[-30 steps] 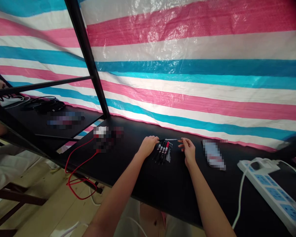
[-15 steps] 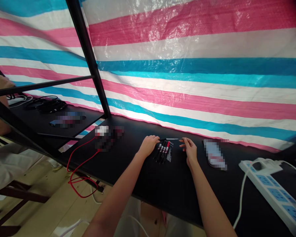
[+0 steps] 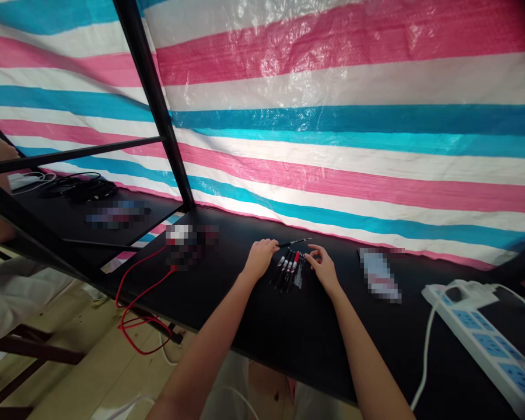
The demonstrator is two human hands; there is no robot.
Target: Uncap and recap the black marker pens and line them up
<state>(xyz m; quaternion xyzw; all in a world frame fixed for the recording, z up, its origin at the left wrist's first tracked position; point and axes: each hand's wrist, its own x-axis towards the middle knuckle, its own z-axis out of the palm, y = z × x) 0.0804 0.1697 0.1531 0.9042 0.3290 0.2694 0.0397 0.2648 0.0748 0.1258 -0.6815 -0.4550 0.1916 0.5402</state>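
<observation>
Pen [image 3: 294,242], at twelve o'clock from the pen row [image 3: 290,265], is best steadied by the left hand [image 3: 261,258] pinching its nine-o'clock end, the right hand [image 3: 324,270] at the row's three o'clock, fingers bent, grip impossible to tell.

Pen [image 3: 294,242] hidden at one end by L hand [image 3: 262,258]. Print on bunched pens [image 3: 290,264] too tiny 2 read; R hand [image 3: 322,267] maybe touching them, idk. Pixelated item [image 3: 380,277], can't ID. Power strip [image 3: 479,335] cut off btm R.
</observation>
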